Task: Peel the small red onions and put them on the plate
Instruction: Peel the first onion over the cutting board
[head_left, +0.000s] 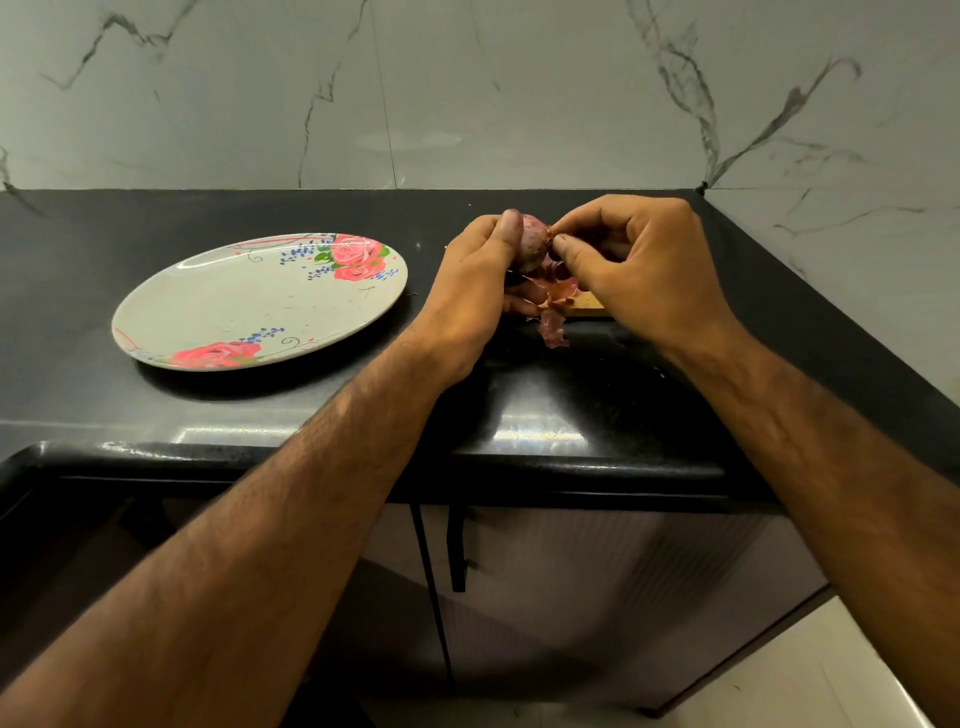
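Note:
My left hand (475, 275) grips a small red onion (534, 240) above the black counter, thumb laid over its top. My right hand (631, 260) pinches a strip of the onion's skin at its right side, between thumb and fingers. Loose reddish peels (555, 325) hang and lie under both hands. A white oval plate (260, 301) with pink rose prints sits to the left, with no onions on it. Any other onions are hidden behind my hands.
The black counter (519, 395) ends at a rounded front edge near me and meets a marble wall (467, 93) at the back and right. A bit of a wooden board (589, 306) shows beneath my right hand. Cabinet doors (571, 597) are below.

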